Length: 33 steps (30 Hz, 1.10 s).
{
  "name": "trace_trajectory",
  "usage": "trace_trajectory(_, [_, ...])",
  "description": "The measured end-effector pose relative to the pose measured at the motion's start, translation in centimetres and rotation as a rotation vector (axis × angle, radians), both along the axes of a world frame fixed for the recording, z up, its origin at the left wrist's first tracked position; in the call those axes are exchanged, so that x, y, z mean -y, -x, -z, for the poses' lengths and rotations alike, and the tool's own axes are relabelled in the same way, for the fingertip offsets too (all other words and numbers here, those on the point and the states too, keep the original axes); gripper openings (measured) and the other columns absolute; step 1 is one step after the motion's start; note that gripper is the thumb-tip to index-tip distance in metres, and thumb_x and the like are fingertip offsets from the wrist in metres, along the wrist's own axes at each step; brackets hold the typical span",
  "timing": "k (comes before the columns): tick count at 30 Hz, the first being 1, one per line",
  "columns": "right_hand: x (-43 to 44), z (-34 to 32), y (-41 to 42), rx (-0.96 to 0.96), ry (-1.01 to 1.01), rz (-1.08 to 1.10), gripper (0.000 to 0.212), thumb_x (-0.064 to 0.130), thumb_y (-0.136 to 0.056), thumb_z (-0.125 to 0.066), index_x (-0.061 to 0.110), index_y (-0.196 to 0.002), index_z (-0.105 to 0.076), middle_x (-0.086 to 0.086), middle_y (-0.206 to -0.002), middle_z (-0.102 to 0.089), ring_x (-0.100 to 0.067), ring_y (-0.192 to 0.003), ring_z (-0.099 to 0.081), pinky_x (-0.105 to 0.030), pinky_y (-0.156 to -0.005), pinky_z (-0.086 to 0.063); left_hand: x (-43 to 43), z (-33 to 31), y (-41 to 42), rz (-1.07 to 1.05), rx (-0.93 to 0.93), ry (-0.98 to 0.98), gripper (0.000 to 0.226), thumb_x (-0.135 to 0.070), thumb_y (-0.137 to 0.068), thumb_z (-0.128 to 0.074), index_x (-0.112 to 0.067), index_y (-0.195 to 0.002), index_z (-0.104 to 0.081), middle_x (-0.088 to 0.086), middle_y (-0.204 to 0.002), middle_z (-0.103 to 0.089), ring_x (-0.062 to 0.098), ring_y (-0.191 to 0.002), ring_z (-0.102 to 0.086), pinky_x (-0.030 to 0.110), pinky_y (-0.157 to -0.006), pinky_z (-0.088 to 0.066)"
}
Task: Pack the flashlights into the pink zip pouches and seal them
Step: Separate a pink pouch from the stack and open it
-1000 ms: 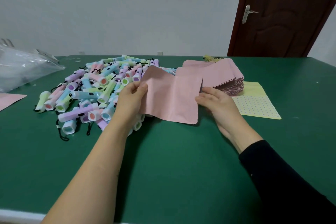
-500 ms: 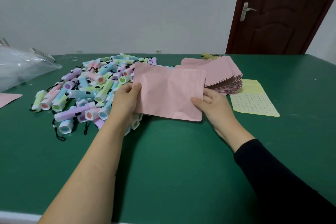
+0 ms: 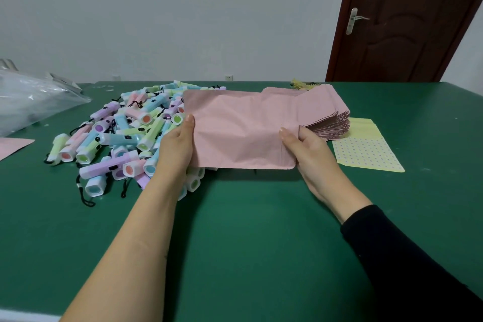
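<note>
- Spreading across the lower view, the green table (image 3: 248,230) carries everything.
- At one o'clock, beyond the table, stands a dark brown door (image 3: 407,20).
- At nine o'clock lies a crumpled clear plastic bag (image 3: 31,99).
- At ten o'clock sits the heap of pastel flashlights (image 3: 125,133), with black cords trailing out.
- At twelve o'clock the pink zip pouch (image 3: 240,128) is held broadside, hiding the heap's right edge.
- At one o'clock the stack of pink pouches (image 3: 324,109) sits fanned (partly behind the held one).
- At two o'clock a yellow dotted sheet (image 3: 366,149) lies just beside the stack.
- The left hand (image 3: 177,146) grips the pouch's left edge, thumb in front.
- The right hand (image 3: 305,149) pinches its right edge; the hands are apart.
- At nine o'clock a spare pink pouch (image 3: 13,146) pokes into view.
</note>
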State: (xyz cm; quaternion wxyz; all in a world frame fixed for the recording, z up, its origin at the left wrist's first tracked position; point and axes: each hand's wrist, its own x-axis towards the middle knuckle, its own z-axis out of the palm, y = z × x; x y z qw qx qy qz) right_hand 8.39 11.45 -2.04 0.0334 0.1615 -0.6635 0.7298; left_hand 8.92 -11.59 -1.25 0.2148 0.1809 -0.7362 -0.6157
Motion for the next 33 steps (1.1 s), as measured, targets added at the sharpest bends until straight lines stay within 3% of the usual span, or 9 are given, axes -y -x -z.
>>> trace_trajectory(5, [-0.3,0.0,0.1,0.002,-0.072,0.101,0.046,0.040,-0.093,-0.058,-0.005,-0.100,-0.064,-0.035,-0.115,-0.058,-0.053,-0.111,-0.051,-0.065,-0.101,-0.038,-0.2,-0.1,-0.2,0.020,-0.037,0.026,0.047,-0.055,-0.098,-0.046,-0.020,-0.071,-0.062,-0.014,-0.064,-0.065,0.006,-0.064,-0.059,0.022,-0.058,-0.044])
trace_trajectory(8, [-0.3,-0.6,-0.2,0.073,0.003,0.048,0.049,0.056,-0.082,-0.059,0.013,-0.102,-0.073,-0.008,-0.119,-0.069,-0.028,-0.117,-0.061,-0.051,-0.110,-0.038,-0.2,-0.1,-0.5,0.032,-0.018,0.003,0.043,-0.053,-0.097,-0.049,-0.021,-0.074,-0.066,-0.016,-0.067,-0.070,0.005,-0.066,-0.063,0.022,-0.060,-0.046])
trace_trajectory(10, [-0.4,-0.7,-0.2,0.112,0.020,-0.026,0.045,0.061,-0.081,-0.058,0.024,-0.102,-0.072,0.006,-0.121,-0.069,-0.014,-0.122,-0.058,-0.044,-0.114,-0.034,-0.3,0.2,-0.3,-0.006,-0.006,0.044,0.043,-0.054,-0.096,-0.050,-0.014,-0.089,-0.063,-0.006,-0.087,-0.069,0.014,-0.080,-0.064,0.028,-0.071,-0.050])
trace_trajectory(13, [-0.4,-1.0,-0.4,0.088,-0.082,-0.109,0.042,0.070,-0.079,-0.053,0.036,-0.095,-0.071,0.017,-0.120,-0.067,-0.003,-0.122,-0.054,-0.034,-0.113,-0.035,-0.7,0.0,-0.6,-0.164,-0.194,0.408,0.040,-0.046,-0.094,-0.057,-0.015,-0.119,-0.053,-0.006,-0.117,-0.051,0.019,-0.112,-0.051,0.032,-0.096,-0.041])
trace_trajectory(15, [-0.2,-1.3,-0.9,-0.049,-0.256,-0.080,0.039,0.069,-0.079,-0.053,0.034,-0.079,-0.071,0.029,-0.089,-0.068,0.012,-0.091,-0.059,-0.012,-0.087,-0.043,-1.4,-1.0,-1.3,-0.033,-0.406,0.640,0.052,-0.039,-0.089,-0.068,-0.015,-0.131,-0.050,-0.008,-0.126,-0.044,0.016,-0.122,-0.042,0.030,-0.103,-0.032])
trace_trajectory(17, [0.0,-1.2,-1.4,-0.255,-0.466,-0.022,0.031,0.060,-0.079,-0.060,0.030,-0.078,-0.066,0.025,-0.075,-0.065,0.009,-0.074,-0.056,-0.012,-0.069,-0.043,-2.2,-2.1,-1.7,0.243,-0.467,0.827,0.082,-0.037,-0.074,-0.083,-0.016,-0.141,-0.043,-0.003,-0.144,-0.038,0.020,-0.135,-0.033,0.037,-0.113,-0.025])
trace_trajectory(20, [0.7,-0.8,-2.0,-0.467,-0.732,0.008,0.048,0.064,-0.074,-0.057,0.024,-0.099,-0.067,0.012,-0.110,-0.065,-0.012,-0.103,-0.057,-0.026,-0.088,-0.046,-3.3,-4.2,-2.0,0.478,-0.354,1.146,0.119,-0.054,-0.057,-0.087,-0.034,-0.150,-0.016,0.005,-0.163,-0.012,0.024,-0.150,-0.006,0.048,-0.121,-0.007])
trace_trajectory(24, [1.8,-1.1,-2.8,-0.548,-0.836,0.017,0.052,0.063,-0.074,-0.054,0.023,-0.107,-0.060,0.004,-0.139,-0.047,-0.026,-0.128,-0.039,-0.038,-0.106,-0.036,-3.9,-6.1,-2.5,0.556,-0.225,1.387,0.130,-0.054,-0.057,-0.086,-0.045,-0.149,0.006,-0.005,-0.164,0.009,0.010,-0.149,0.013,0.052,-0.120,0.003])
trace_trajectory(33, [2.1,-1.6,-3.5,-0.596,-0.797,0.022,0.051,0.046,-0.078,-0.062,0.014,-0.117,-0.059,0.003,-0.139,-0.048,-0.028,-0.130,-0.040,-0.041,-0.109,-0.034,-4.5,-8.0,-4.3,0.532,-0.287,1.565,0.109,-0.055,-0.062,-0.068,-0.032,-0.155,-0.016,-0.002,-0.162,-0.019,0.020,-0.151,-0.009,0.056,-0.117,-0.008])
